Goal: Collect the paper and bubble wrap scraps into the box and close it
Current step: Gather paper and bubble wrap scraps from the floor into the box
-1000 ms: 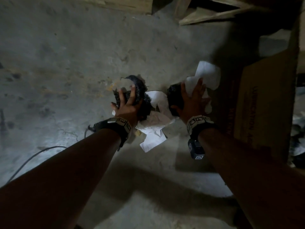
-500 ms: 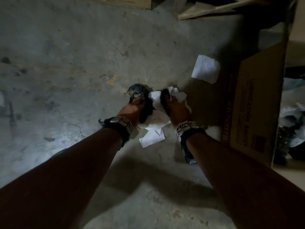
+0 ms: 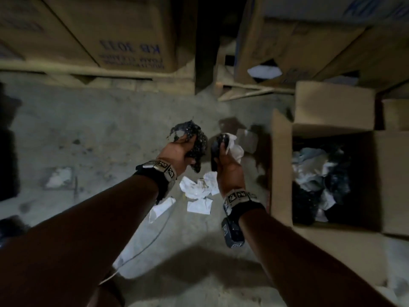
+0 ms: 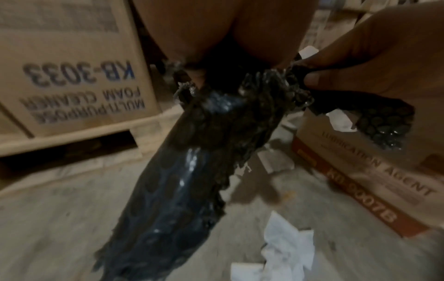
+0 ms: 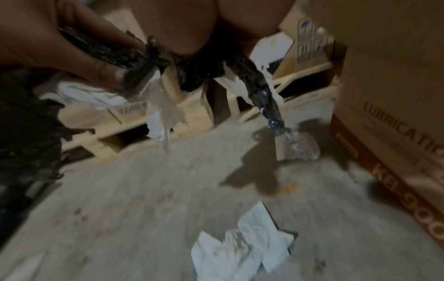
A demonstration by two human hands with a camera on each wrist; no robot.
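Open box (image 3: 281, 173) at right with white paper and black wrap inside, left hand (image 3: 179, 151) gripping black bubble wrap (image 3: 197, 142), right hand (image 3: 228, 165) clutching wrap and white paper (image 3: 235, 147), paper scraps (image 3: 199, 191) on floor below

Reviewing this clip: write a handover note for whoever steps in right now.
Left hand grips black bubble wrap. Right hand grips black wrap with white paper. Both are raised above the floor, left of the open box, which already holds scraps.
Left: drop both handfuls in, gather the white paper scraps on the floor, close the flaps.
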